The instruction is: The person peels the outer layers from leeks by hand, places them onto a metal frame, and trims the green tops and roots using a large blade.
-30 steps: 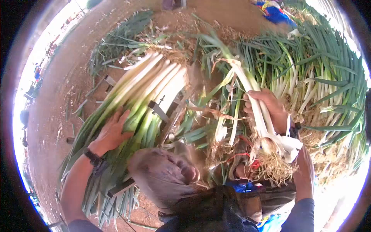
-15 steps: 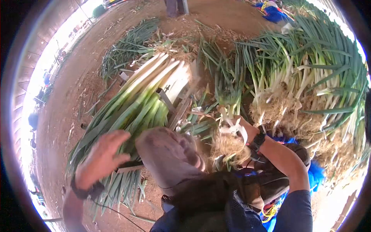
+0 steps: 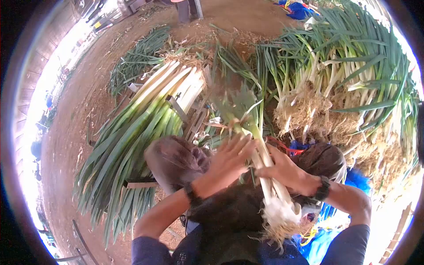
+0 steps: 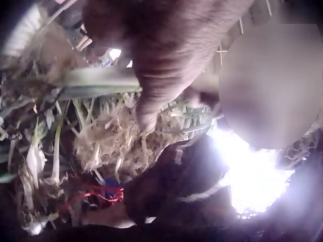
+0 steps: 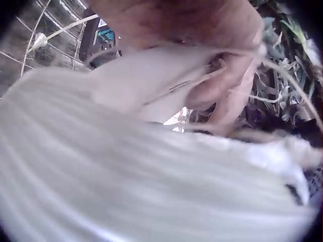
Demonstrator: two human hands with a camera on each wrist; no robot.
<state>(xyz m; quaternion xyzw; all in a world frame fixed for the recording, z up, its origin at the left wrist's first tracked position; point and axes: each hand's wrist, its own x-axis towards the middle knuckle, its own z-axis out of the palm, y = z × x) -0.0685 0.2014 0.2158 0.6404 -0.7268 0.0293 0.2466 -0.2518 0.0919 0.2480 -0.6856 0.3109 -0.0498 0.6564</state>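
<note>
In the head view, long white-stalked green onions (image 3: 268, 191) slant over the lap, their shaggy roots toward the body and leaves pointing away. My right hand (image 3: 287, 171) grips them around the white stalks, thumb across the top. The left hand (image 3: 229, 159) lies at the upper stalks near the leaves, fingers extended and close together. A ribbed whitish sheath (image 5: 126, 171) fills the lower right wrist view, partly covering the stalks below the right hand. In the left wrist view, the left thumb (image 4: 151, 106) points down beside a blurred pale-green stalk (image 4: 101, 80).
On the left, a trimmed stack of green onions (image 3: 132, 119) lies in a metal rack (image 3: 176, 109). Untrimmed green onions with tangled roots (image 3: 304, 106) are heaped at the right. Loose green leaves (image 3: 140, 57) litter the dirt floor (image 3: 97, 75). Blue sheeting (image 3: 327, 234) lies by the right knee.
My left hand has left the stack on the left and come across to the held stalks. The right hand went down to the roots in front, then brought green onions over the lap.
</note>
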